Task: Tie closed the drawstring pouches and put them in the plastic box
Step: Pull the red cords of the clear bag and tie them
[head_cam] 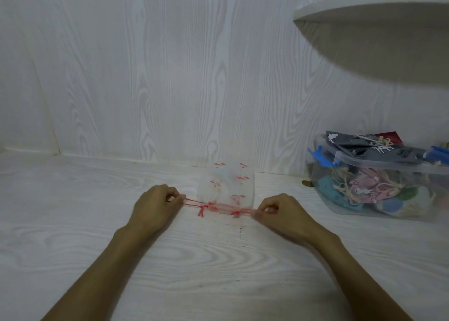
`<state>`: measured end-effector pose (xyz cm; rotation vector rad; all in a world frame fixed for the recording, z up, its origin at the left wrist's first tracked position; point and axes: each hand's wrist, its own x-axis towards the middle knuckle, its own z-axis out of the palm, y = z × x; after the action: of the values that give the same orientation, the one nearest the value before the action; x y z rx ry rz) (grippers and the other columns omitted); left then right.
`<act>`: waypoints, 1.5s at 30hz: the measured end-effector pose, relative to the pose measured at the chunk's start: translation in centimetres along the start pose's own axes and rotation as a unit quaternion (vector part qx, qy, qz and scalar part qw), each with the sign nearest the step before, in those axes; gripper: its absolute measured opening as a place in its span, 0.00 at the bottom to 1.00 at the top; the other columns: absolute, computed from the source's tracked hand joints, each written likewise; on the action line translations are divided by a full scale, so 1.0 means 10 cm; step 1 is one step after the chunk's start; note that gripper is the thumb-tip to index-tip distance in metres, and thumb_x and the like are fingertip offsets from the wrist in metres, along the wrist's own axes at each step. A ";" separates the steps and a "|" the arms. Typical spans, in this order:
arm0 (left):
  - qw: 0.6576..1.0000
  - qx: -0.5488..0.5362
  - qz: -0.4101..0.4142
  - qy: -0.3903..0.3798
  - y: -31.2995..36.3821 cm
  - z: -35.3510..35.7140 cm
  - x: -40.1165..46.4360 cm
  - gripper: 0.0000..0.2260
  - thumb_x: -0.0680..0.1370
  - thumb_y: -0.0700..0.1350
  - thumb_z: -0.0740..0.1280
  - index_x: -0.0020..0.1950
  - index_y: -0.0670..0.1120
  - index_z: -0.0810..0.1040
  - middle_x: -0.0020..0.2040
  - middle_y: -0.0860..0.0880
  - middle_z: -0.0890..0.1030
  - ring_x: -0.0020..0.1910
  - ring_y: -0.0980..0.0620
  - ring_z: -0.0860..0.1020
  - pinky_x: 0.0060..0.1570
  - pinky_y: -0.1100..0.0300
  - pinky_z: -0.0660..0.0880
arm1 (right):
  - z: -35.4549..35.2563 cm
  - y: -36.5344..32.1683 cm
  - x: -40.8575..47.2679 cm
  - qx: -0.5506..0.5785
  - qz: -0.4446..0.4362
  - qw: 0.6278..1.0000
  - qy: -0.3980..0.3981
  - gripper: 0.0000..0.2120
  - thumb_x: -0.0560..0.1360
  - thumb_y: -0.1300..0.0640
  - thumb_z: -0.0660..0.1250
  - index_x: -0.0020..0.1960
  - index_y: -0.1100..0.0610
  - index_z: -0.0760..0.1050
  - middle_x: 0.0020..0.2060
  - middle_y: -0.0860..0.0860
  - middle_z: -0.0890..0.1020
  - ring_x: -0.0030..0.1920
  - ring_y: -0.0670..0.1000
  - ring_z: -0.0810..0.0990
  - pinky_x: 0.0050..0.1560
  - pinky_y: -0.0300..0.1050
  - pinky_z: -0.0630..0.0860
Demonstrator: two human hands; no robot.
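Near edge: two bare forearms reach in over the pale wood-grain worktop (73, 235), converging toward the middle

Left hand (155, 205): fingers curled, grip closed on the left end of the red drawstring (194, 202), pinched between thumb and fingertips. Right hand (277, 211): same posture, grip pinching the right end of the cord. The two hands are set apart with the cord stretched between them, roughly taut; a short knotted tail hangs down near the left side

Pouch (227, 184): pale, thin fabric with small red printed figures, lying flat on the worktop just beyond the hands, mouth edge toward the person, bottom toward the wall. The mouth looks only partly gathered; hard to tell how far, the cloth is faint against the surface

Step in hand (judgement): cinching this pouch closed by drawing the cords outward. Knot not yet made

Next move calls for: bringing both cord ends together over the gathered mouth, crossing and tying them while holding tension so the mouth does not slacken, then carrying the pouch right

Further right: clear plastic box (325, 194) with blue latches, well apart from the hands, lid off, heaped with other pouches (364, 189). It looks nearly full, so placement needs a spot on top

Far: white panelled wall (145, 65); a curved shelf (376, 33) overhangs the box
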<state>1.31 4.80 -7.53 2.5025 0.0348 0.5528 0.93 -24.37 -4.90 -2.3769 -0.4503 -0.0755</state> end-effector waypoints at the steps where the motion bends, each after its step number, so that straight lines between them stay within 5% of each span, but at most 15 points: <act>1: 0.999 0.007 -0.021 0.027 -0.03 -0.05 0.01 0.09 0.78 0.52 0.65 0.43 0.50 0.82 0.41 0.49 0.80 0.43 0.48 0.76 0.40 0.57 0.65 | -0.03 0.05 0.01 0.028 0.012 0.999 0.038 0.08 0.72 0.47 0.71 0.36 0.49 0.82 0.29 0.48 0.81 0.28 0.43 0.73 0.35 0.39 0.69; 3: 0.994 0.020 -0.061 0.085 -0.08 -0.16 0.04 0.10 0.78 0.52 0.65 0.46 0.48 0.84 0.45 0.46 0.83 0.48 0.43 0.78 0.42 0.56 0.68 | -0.14 0.17 0.02 0.082 0.054 0.989 0.111 0.09 0.71 0.47 0.72 0.36 0.50 0.83 0.31 0.55 0.82 0.30 0.52 0.76 0.38 0.42 0.70; 6: 0.987 0.044 -0.077 0.133 -0.03 -0.21 0.03 0.12 0.78 0.52 0.65 0.49 0.47 0.85 0.48 0.44 0.84 0.52 0.40 0.79 0.51 0.53 0.69 | -0.16 0.25 0.07 0.089 0.095 0.977 0.170 0.08 0.70 0.49 0.73 0.37 0.53 0.84 0.30 0.50 0.80 0.33 0.46 0.77 0.38 0.38 0.70; 12: 0.991 0.060 -0.109 0.055 -0.03 -0.11 -0.07 0.11 0.78 0.52 0.63 0.52 0.50 0.82 0.52 0.47 0.81 0.53 0.45 0.77 0.47 0.55 0.70 | -0.01 0.30 0.10 -0.027 0.115 0.985 0.128 0.09 0.71 0.44 0.70 0.42 0.49 0.83 0.42 0.46 0.83 0.51 0.48 0.80 0.52 0.44 0.74; 14: 0.990 0.072 -0.077 0.092 0.06 -0.08 -0.08 0.12 0.78 0.51 0.62 0.58 0.51 0.80 0.60 0.50 0.77 0.61 0.47 0.72 0.54 0.53 0.70 | -0.05 0.28 0.10 -0.137 0.141 0.976 0.094 0.15 0.71 0.39 0.67 0.54 0.45 0.79 0.54 0.45 0.79 0.64 0.51 0.70 0.66 0.51 0.64; 16: 0.991 0.077 -0.005 0.113 0.23 -0.03 -0.09 0.14 0.79 0.52 0.61 0.63 0.52 0.77 0.65 0.52 0.73 0.65 0.49 0.68 0.58 0.53 0.68 | -0.03 0.20 0.09 -0.179 0.147 0.969 0.088 0.20 0.72 0.40 0.65 0.61 0.45 0.73 0.63 0.46 0.72 0.70 0.52 0.60 0.71 0.53 0.53; 19: 0.998 0.024 0.050 0.030 0.46 0.09 -0.16 0.15 0.78 0.56 0.61 0.64 0.55 0.74 0.64 0.57 0.71 0.61 0.53 0.73 0.55 0.55 0.69 | 0.12 0.04 0.09 -0.137 0.055 0.972 0.180 0.14 0.74 0.47 0.65 0.58 0.48 0.74 0.60 0.45 0.75 0.62 0.47 0.66 0.61 0.44 0.59; 22: 0.995 0.063 0.061 -0.055 0.51 0.22 -0.20 0.14 0.78 0.56 0.60 0.61 0.55 0.74 0.60 0.57 0.75 0.57 0.53 0.76 0.51 0.56 0.69 | 0.30 -0.06 0.11 -0.125 -0.017 0.982 0.144 0.13 0.75 0.45 0.64 0.56 0.49 0.73 0.54 0.44 0.76 0.54 0.44 0.71 0.51 0.38 0.63; 25: 0.996 0.048 0.056 -0.044 0.49 0.21 -0.19 0.09 0.77 0.55 0.63 0.54 0.55 0.77 0.52 0.56 0.79 0.51 0.55 0.77 0.47 0.57 0.71 | 0.41 -0.08 0.18 -0.163 -0.050 0.981 0.095 0.15 0.75 0.42 0.65 0.56 0.49 0.71 0.52 0.43 0.76 0.51 0.44 0.74 0.46 0.36 0.66; 28: 0.994 0.052 0.084 -0.041 0.50 0.22 -0.20 0.11 0.78 0.56 0.63 0.54 0.55 0.80 0.49 0.57 0.82 0.49 0.56 0.78 0.47 0.58 0.74 | 0.41 -0.11 0.22 -0.194 -0.073 0.972 0.115 0.11 0.76 0.44 0.64 0.54 0.49 0.75 0.49 0.44 0.80 0.47 0.44 0.77 0.43 0.36 0.67; 31: 0.990 0.098 0.092 -0.032 0.49 0.21 -0.17 0.09 0.79 0.54 0.61 0.44 0.59 0.80 0.46 0.53 0.81 0.46 0.53 0.78 0.43 0.56 0.73 | 0.39 -0.12 0.23 -0.235 -0.093 0.959 0.132 0.12 0.77 0.46 0.63 0.53 0.49 0.81 0.48 0.45 0.83 0.46 0.45 0.79 0.43 0.37 0.71; 36: 0.979 0.172 0.108 -0.032 0.48 0.22 -0.13 0.11 0.81 0.47 0.55 0.52 0.46 0.76 0.50 0.50 0.75 0.50 0.49 0.74 0.39 0.56 0.63 | 0.34 -0.08 0.17 -0.234 -0.086 0.960 0.127 0.11 0.78 0.48 0.62 0.51 0.52 0.80 0.46 0.46 0.83 0.44 0.47 0.80 0.42 0.39 0.71; 40: 0.980 0.173 0.102 0.001 0.50 0.18 -0.08 0.06 0.80 0.44 0.59 0.51 0.47 0.76 0.50 0.52 0.75 0.49 0.51 0.73 0.39 0.58 0.66 | 0.36 -0.18 0.18 -0.168 -0.061 0.973 0.149 0.09 0.77 0.48 0.65 0.49 0.52 0.80 0.42 0.45 0.84 0.40 0.44 0.79 0.39 0.38 0.70; 45: 0.993 0.097 0.050 0.039 0.51 0.00 -0.22 0.07 0.79 0.52 0.62 0.53 0.54 0.79 0.49 0.57 0.77 0.48 0.55 0.75 0.40 0.59 0.66 | 0.44 -0.18 0.14 -0.091 -0.047 0.985 0.138 0.08 0.74 0.47 0.68 0.47 0.50 0.82 0.40 0.43 0.82 0.41 0.42 0.76 0.42 0.36 0.70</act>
<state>-1.21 0.22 -5.61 2.6805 -0.0089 0.7202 1.31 -19.78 -6.84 -2.4724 -0.4352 -0.5024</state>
